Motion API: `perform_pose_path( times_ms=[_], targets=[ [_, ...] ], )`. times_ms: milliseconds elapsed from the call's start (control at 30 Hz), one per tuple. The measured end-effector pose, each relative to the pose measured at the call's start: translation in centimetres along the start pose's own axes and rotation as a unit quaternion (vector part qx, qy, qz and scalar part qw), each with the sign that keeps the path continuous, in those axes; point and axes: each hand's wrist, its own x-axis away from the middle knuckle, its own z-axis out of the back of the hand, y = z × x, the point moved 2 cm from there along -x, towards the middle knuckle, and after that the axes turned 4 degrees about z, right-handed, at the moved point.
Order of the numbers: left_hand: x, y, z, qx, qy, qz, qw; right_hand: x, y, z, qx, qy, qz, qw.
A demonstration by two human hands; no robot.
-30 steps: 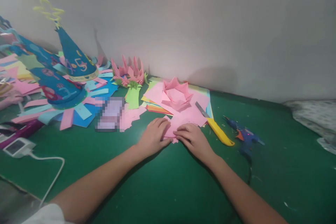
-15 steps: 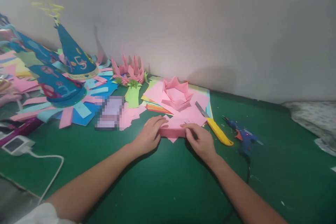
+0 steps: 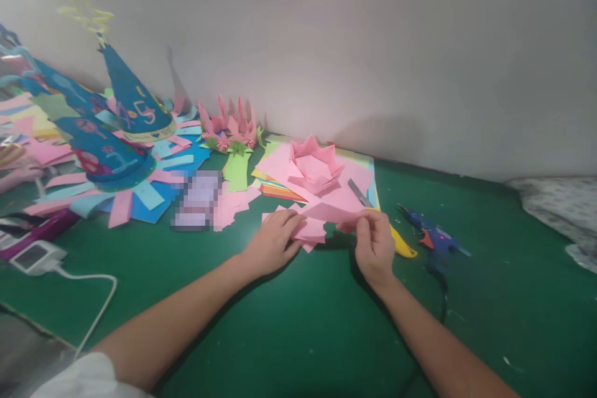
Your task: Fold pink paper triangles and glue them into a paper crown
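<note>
In front of me a piece of pink paper [image 3: 333,212] stretches between my two hands. My right hand [image 3: 375,242] pinches its right end between thumb and fingers, raised a little off the table. My left hand [image 3: 273,241] is closed at the other end, its fingertips over pink folded paper [image 3: 310,231] with pointed edges; exactly how it grips is partly hidden. Just behind, a pink paper lotus [image 3: 315,165] rests on a stack of coloured sheets [image 3: 275,189]. A yellow utility knife [image 3: 403,244] with its blade out lies partly behind my right hand.
To the right lies a blue glue gun [image 3: 436,239] with its cord. A pink paper crown [image 3: 231,126], a pixelated phone-like object [image 3: 198,199] and decorated blue cone hats [image 3: 133,96] stand or lie to the left. A white device [image 3: 37,259] with a cable is nearer me.
My right hand has moved right and slightly up, drawing out one end of the pink paper. The folded band between my hands has opened out. My left hand has stayed almost in place.
</note>
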Motion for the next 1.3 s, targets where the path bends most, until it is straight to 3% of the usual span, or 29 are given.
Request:
perform_pose_path(
  times_ms=[133, 333, 633, 767, 867, 967, 1133, 1200, 1300],
  targets=[
    [-0.1, -0.1, 0.0, -0.022, 0.032, 0.019, 0.999, -0.1, -0.1, 0.1, -0.007, 0.026, -0.011, 1.000],
    [-0.2, 0.1, -1.0, -0.046, -0.017, 0.022, 0.999, -0.2, 0.0, 0.2, -0.011, 0.037, -0.029, 0.999],
    [-0.9, -0.7, -0.5, -0.072, 0.000, 0.004, 0.997, -0.3, 0.0, 0.1, -0.003, 0.018, -0.021, 1.000],
    [-0.9, -1.2, -0.4, -0.031, 0.025, 0.002, 0.999, -0.2, 0.0, 0.0, -0.011, 0.009, -0.019, 1.000],
    [-0.6, -1.3, -0.1, 0.065, 0.054, 0.040, 0.996, -0.1, 0.1, 0.0, -0.013, -0.009, 0.003, 1.000],
    [0.0, -1.5, 0.0, 0.228, 0.046, 0.121, 0.965, 0.0, -0.1, -0.3, 0.043, -0.089, 0.077, 0.992],
    [0.7, -1.7, -0.6, 0.520, -0.012, 0.153, 0.840, 0.4, -0.5, -0.7, 0.113, -0.216, 0.197, 0.950],
    [0.6, -1.7, -0.4, 0.560, -0.017, 0.171, 0.811, 0.5, -0.7, -0.8, 0.112, -0.237, 0.222, 0.939],
    [0.5, -1.5, 0.4, 0.555, 0.005, 0.232, 0.799, 0.5, -0.8, -0.7, 0.107, -0.255, 0.235, 0.932]
  ],
)
